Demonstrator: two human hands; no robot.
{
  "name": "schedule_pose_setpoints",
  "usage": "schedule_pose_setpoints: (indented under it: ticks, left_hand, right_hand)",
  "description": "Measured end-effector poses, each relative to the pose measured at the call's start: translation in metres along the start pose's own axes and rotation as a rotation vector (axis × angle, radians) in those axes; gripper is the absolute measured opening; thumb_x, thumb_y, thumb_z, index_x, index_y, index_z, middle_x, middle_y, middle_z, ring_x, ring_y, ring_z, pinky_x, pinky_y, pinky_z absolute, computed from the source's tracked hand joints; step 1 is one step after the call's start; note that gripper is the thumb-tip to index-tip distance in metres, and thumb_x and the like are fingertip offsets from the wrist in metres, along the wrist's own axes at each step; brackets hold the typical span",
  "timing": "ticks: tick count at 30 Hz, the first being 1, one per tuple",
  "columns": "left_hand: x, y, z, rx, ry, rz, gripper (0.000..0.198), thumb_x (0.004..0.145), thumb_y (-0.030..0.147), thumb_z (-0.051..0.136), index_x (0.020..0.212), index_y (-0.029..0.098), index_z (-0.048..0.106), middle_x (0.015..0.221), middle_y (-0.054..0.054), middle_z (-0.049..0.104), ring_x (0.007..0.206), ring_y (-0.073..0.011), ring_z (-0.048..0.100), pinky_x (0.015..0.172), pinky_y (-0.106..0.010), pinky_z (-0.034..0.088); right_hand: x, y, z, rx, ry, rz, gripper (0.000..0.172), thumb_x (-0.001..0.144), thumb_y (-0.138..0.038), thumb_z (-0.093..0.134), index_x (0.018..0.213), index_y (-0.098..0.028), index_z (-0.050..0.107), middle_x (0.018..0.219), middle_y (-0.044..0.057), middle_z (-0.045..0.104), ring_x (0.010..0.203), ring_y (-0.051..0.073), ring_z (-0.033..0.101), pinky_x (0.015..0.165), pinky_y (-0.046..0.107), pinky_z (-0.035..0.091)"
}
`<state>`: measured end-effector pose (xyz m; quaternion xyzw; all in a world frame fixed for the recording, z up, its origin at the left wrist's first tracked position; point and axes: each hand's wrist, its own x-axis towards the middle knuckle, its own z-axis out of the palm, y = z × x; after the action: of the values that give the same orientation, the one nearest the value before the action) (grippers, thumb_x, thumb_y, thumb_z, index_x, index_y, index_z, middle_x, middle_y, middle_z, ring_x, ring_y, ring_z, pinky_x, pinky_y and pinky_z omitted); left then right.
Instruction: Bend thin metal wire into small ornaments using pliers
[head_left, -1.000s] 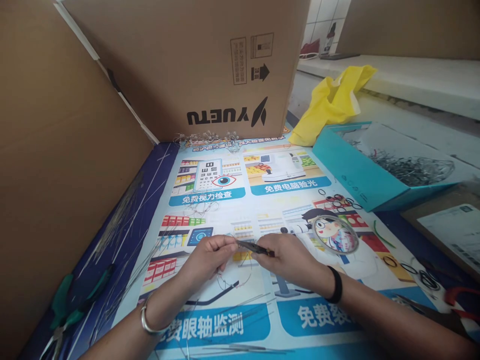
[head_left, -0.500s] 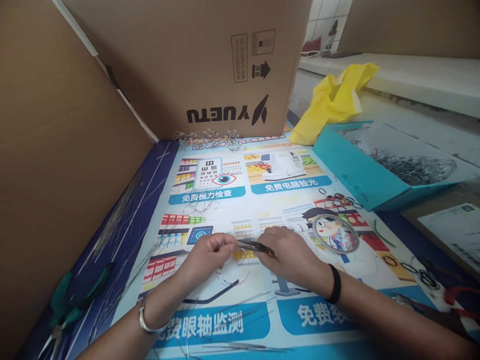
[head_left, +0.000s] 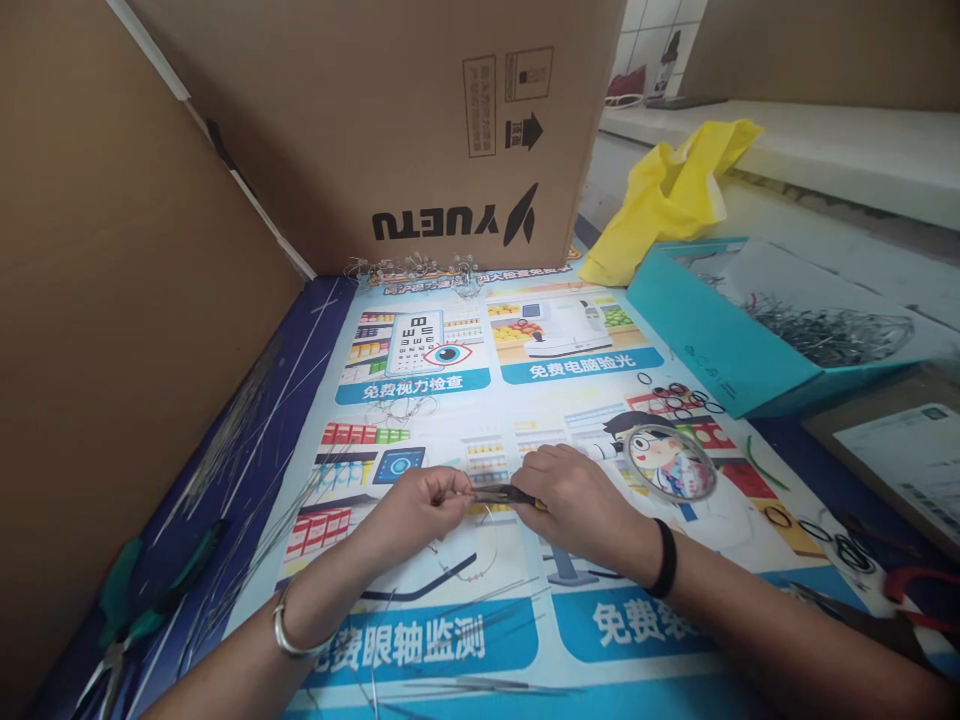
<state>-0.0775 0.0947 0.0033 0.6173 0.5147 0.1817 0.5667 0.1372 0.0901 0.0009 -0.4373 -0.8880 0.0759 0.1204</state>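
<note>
Near the middle of the printed sheet, my right hand is closed around small dark pliers, whose jaws point left. The pliers' tips meet the fingertips of my left hand, which are pinched on a thin wire. Below them a fine curved wire hangs in a loop, with tiny light beads on it that are hard to make out. Under my hands lies the colourful printed sheet. A round clear dish rests to the right of my right hand.
Cardboard panels stand behind and left. At right are a blue box of metal pieces, yellow cloth, black rings and red-handled pliers. Green-handled pliers and loose wires lie left.
The pliers in my right hand have turned slightly to lie more level, and the wire loop below has shifted. My left fingers are still pinched at the pliers' tips.
</note>
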Motion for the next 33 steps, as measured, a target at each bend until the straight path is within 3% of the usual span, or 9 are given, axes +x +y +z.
schedule_pose_setpoints:
  ticks: [16,24,33]
  left_hand:
    - [-0.005,0.01,-0.005,0.281,-0.038,0.138,0.015,0.073,0.015,0.042,0.066,0.015,0.056,0.058,0.005,0.043,0.054,-0.007,0.035,0.05,-0.019,0.027]
    - [-0.007,0.012,-0.006,0.287,-0.049,0.149,0.02,0.074,0.016,0.042,0.073,0.016,0.061,0.059,0.004,0.046,0.052,-0.0071,0.034,0.049,-0.019,0.026]
    - [-0.003,0.006,-0.004,0.222,0.005,0.143,0.019,0.078,0.022,0.047,0.077,0.016,0.065,0.061,0.003,0.051,0.054,-0.0079,0.038,0.05,-0.019,0.028]
  right_hand:
    - [0.0,-0.002,-0.003,0.034,-0.071,-0.024,0.012,0.082,-0.023,0.055,0.073,-0.017,0.062,0.077,0.003,0.065,0.072,0.016,0.056,0.064,0.028,0.033]
    - [0.001,-0.005,-0.007,0.068,-0.143,0.004,0.016,0.084,-0.025,0.053,0.077,-0.016,0.064,0.079,0.006,0.067,0.074,0.017,0.058,0.063,0.026,0.034]
    - [0.001,0.0,-0.001,0.163,-0.106,0.097,0.02,0.084,-0.03,0.051,0.073,-0.018,0.062,0.075,0.003,0.066,0.069,0.015,0.058,0.058,0.024,0.03]
